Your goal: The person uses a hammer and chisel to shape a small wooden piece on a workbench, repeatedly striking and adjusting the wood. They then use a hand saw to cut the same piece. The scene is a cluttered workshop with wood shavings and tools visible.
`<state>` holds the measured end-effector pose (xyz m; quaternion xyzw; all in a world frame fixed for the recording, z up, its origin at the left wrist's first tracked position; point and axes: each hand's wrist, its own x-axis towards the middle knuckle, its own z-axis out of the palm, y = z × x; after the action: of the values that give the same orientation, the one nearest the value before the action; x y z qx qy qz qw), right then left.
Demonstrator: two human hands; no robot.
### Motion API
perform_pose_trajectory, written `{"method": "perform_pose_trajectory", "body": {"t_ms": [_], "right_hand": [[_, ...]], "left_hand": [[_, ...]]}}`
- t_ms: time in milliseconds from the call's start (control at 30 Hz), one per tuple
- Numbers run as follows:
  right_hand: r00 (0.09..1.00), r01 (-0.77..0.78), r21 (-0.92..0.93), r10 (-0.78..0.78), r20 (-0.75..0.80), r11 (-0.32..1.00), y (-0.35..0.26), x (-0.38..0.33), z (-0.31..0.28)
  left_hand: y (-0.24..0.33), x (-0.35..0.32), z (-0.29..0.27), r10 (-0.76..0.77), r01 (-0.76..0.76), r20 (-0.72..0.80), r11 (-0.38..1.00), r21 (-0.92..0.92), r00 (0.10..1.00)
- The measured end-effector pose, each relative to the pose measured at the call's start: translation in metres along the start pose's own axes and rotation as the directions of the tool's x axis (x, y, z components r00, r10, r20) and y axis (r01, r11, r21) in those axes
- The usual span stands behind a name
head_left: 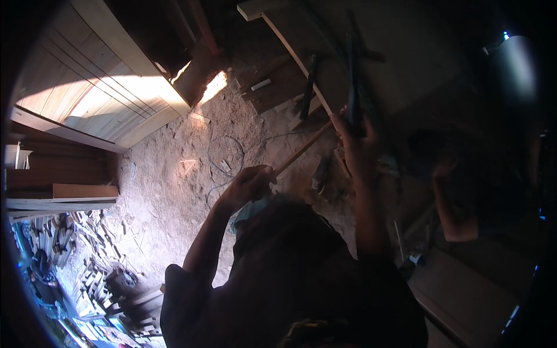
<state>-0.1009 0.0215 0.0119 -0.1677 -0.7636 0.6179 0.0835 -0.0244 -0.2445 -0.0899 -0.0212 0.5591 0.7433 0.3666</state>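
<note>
Wooden stick (pixel 303 151), left hand (pixel 250 184) curled, right hand (pixel 361 147) outstretched

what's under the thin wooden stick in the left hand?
Along the bare length of the wooden stick, dusty ground shows beneath, dim toward the right. The left hand covers the stick's lower end and whatever lies behind that hand.
</note>
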Motion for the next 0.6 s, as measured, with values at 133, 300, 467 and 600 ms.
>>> {"method": "perform_pose_trajectory", "body": {"t_ms": [133, 300, 467, 600], "right_hand": [[0.997, -0.073, -0.186, 0.077, 0.018, 0.980, 0.011, -0.006, -0.007], [0.967, -0.147, -0.263, 0.194, 0.163, 0.954, 0.030, -0.027, -0.005], [0.926, -0.007, -0.160, 0.067, 0.371, 0.987, 0.070, -0.047, 0.010], [0.913, 0.136, -0.246, -0.026, 0.407, 0.960, 0.106, -0.054, 0.016]], "left_hand": [[-0.022, 0.020, -0.014, 0.039, -0.039, -0.006, 0.964, -0.262, 0.999], [-0.054, 0.048, -0.025, -0.050, -0.013, -0.220, 0.961, -0.276, 0.974], [-0.077, 0.094, -0.015, -0.128, -0.040, -0.237, 0.802, -0.597, 0.963], [-0.085, 0.102, 0.001, -0.165, -0.009, -0.131, 0.590, -0.807, 0.978]]}}
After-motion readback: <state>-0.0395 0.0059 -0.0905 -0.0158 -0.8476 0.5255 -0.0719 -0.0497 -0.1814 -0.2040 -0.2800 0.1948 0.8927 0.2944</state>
